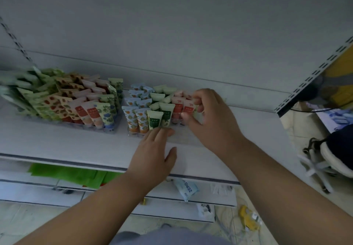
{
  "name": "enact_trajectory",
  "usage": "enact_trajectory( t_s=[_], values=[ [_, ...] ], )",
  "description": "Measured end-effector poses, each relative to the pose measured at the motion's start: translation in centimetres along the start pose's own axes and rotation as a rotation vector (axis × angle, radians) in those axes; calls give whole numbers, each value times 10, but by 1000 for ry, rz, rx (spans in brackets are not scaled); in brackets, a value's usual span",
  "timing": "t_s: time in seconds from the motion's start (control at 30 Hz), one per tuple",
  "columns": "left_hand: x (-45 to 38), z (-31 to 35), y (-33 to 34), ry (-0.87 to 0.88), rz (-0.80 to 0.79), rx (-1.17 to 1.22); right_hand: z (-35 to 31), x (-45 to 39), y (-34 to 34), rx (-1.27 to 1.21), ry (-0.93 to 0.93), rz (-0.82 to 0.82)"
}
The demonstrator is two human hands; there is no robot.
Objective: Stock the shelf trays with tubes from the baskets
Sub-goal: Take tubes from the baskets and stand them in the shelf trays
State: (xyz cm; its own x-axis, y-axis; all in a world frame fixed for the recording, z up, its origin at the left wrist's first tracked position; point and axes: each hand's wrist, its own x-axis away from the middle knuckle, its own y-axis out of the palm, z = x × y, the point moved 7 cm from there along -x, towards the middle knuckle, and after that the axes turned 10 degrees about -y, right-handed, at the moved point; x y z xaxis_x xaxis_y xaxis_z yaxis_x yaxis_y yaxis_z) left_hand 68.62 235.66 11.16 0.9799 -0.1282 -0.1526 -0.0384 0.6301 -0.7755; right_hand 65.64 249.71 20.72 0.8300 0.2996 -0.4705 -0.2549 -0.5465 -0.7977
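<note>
White shelf [80, 139] panels carry two clear plastic trays side by side, and both bare forearms reach up from the bottom of the view toward the right-hand tray [181, 139]. The left hand [152, 153] lies palm down on the shelf at the tray's front edge, fingers straight and close together, their tips touching the base of a green-labelled tube [154, 119] in the front row; it grips nothing, and the thumb stands out to the right. The right hand [206, 110] comes in from the right with the wrist bent, its fingers curled round the tubes at the right end of the tray and the thumb pressed against a red-labelled tube [187, 110], so it pinches that tube; how many tubes it holds cannot be told. The tubes in this tray stand nearly upright in rows, long axis vertical, caps down and flat crimped ends up, leaning slightly backward. From left to right the rows show blue-and-orange, green and red labels. The left-hand tray [99, 128] is packed with more tubes [89, 112], tilted back toward the left in the same cap-down way. Below the shelf, green sheets [72, 175] and a blue packet [186, 188] lie on lower levels.
</note>
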Motion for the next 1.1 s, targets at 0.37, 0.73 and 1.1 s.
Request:
enact_trajectory(
  t_s=[0.37, 0.73, 1.1],
  values=[
    [86, -137, -183, -365, 258, -281, -196, -63, 90, -304, -267, -190],
    [155, -308, -357, -438, 361, -249, -407, -129, 234, -428, -302, -247],
    [52, -410, -430, -321, 308, -127, -418, -220, 302, -352, -97, -176]
  ],
)
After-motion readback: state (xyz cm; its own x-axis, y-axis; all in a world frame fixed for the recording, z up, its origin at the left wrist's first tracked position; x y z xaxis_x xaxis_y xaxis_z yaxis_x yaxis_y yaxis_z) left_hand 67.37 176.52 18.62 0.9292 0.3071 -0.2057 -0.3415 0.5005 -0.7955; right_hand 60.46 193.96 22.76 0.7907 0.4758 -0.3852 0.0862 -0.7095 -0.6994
